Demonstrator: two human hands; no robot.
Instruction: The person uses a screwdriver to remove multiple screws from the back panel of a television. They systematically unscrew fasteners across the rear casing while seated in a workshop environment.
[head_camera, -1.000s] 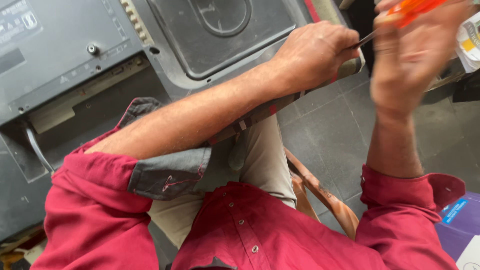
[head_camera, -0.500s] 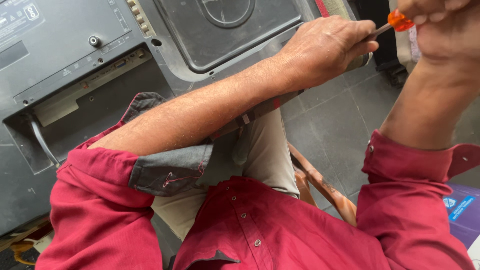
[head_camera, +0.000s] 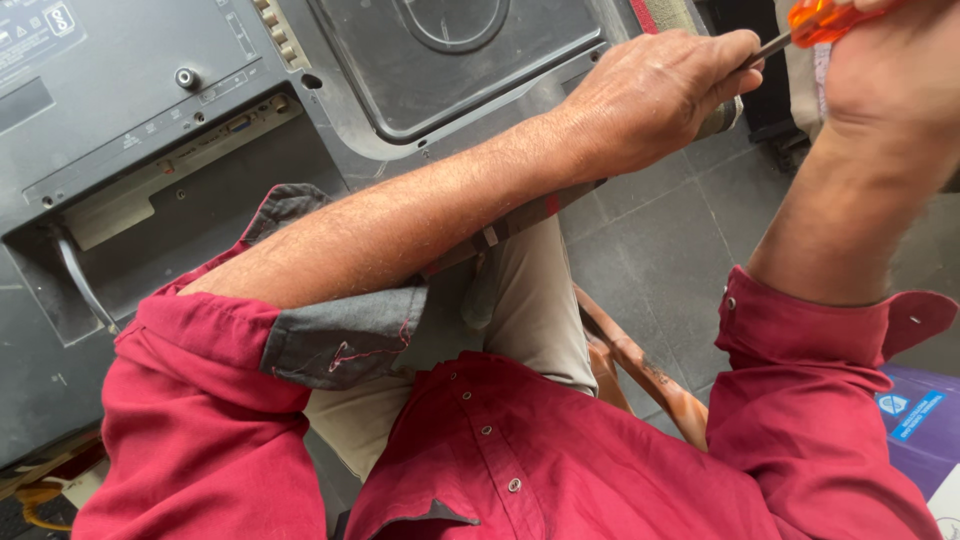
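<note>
Both hands share one screwdriver (head_camera: 815, 22) over the television's back panel (head_camera: 300, 110), left hand (head_camera: 660, 95) pinching its shaft, right hand (head_camera: 890, 60) closed round the orange handle; a slipping tip could gouge the panel.

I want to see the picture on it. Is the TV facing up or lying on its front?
Lying on its front: the television shows its grey back panel, ports and screws. The left hand rests on its edge.
</note>
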